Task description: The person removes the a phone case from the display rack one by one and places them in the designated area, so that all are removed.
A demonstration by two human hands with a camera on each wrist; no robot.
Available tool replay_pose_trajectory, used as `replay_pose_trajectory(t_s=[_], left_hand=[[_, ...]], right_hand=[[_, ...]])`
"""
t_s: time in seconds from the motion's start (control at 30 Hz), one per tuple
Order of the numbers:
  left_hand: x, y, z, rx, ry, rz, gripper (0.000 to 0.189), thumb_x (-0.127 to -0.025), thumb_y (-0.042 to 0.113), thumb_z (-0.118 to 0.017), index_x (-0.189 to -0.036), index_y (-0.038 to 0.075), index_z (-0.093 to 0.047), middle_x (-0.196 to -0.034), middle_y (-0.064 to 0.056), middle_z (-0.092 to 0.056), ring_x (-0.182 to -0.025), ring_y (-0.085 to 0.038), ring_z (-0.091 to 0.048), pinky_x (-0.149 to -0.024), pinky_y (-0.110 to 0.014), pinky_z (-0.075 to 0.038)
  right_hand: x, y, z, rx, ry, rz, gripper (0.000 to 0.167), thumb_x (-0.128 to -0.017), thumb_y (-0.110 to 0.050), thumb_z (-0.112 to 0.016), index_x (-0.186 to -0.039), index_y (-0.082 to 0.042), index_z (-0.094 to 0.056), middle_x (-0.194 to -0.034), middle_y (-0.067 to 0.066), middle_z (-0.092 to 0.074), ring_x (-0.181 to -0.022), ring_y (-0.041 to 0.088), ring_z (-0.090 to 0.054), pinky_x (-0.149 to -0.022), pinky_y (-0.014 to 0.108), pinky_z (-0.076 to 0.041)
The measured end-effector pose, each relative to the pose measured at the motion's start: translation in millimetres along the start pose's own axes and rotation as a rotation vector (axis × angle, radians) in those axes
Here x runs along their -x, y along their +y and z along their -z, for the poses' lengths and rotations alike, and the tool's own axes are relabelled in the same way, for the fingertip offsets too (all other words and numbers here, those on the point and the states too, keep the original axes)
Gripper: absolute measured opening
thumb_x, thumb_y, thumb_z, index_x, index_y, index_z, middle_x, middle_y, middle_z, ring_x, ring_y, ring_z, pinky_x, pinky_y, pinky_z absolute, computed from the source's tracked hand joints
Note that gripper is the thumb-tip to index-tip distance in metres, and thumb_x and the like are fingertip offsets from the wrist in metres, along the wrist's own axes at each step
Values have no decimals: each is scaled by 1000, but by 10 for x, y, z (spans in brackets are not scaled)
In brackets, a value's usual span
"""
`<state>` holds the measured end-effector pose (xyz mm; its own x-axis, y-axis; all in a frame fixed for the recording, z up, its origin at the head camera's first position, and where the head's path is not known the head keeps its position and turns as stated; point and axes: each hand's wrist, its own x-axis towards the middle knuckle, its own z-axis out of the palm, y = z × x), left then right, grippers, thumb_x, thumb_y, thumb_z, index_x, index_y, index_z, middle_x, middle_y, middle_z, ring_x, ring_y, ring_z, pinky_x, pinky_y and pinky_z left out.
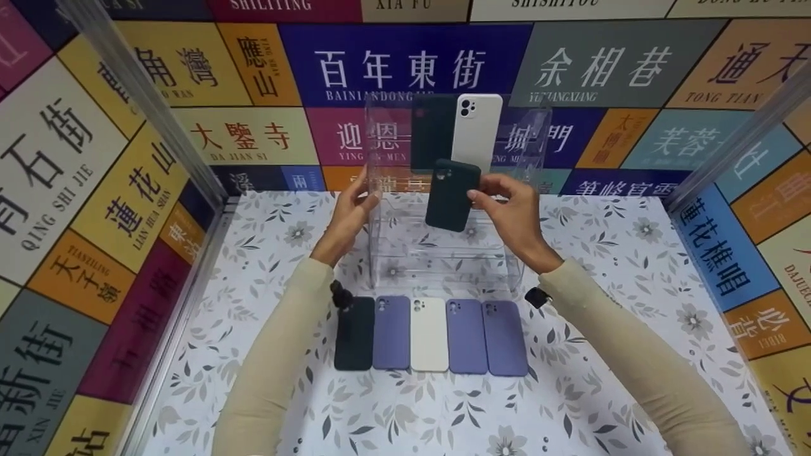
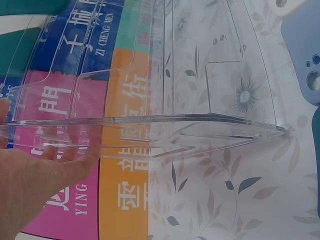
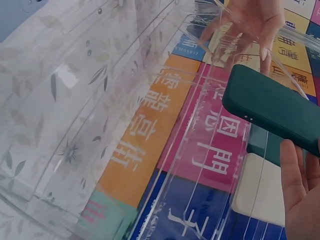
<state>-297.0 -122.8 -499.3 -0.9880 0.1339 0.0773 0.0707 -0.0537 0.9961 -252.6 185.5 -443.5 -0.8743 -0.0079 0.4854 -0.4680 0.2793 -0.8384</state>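
A clear plastic tiered display stand [image 2: 170, 119] stands on the table. My left hand [image 1: 348, 218] holds its left side panel near the back, as the left wrist view also shows. With thumb and fingers, my right hand [image 1: 516, 212] pinches the right edge of a dark green phone case [image 1: 453, 196], held upright with its camera cutout at top left. Behind it, at the top of the stand, a white phone case [image 1: 478, 130] leans beside a second dark green case [image 1: 432, 133]. The held case overlaps the bottom of the white one in the head view.
In front of the stand lies a row of phone cases: a dark one [image 1: 355, 339], a purple one [image 1: 391, 335], a white one [image 1: 429, 339] and two more purple ones. Floral paper [image 1: 405, 418] covers the table. Printed panels [image 1: 405, 63] wall in the back and sides.
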Motion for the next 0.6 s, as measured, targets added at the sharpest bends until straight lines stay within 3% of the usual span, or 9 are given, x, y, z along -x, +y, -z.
replay_pose_trajectory(t_s=[0.3, 0.6], left_hand=[[-1, 2, 19, -5, 1, 20, 71, -114, 9, -59, -177, 21, -26, -169, -26, -42, -141, -42, -57, -117, -60, -48], [7, 15, -2, -22, 0, 32, 73, -114, 10, -59, -177, 23, -25, -170, -24, -42, -144, -42, -56, -115, -56, -51]], right_hand=[[196, 2, 168, 2, -27, -50, 20, -97, -2, -84, -117, 1, -81, -105, 15, -78, -89, 18, -76, -77, 24, -63], [357, 52, 283, -24, -49, -88, 19, -97, -3, -84, -116, 1, -81, -102, 16, -76, -88, 19, -77, -78, 29, -65]])
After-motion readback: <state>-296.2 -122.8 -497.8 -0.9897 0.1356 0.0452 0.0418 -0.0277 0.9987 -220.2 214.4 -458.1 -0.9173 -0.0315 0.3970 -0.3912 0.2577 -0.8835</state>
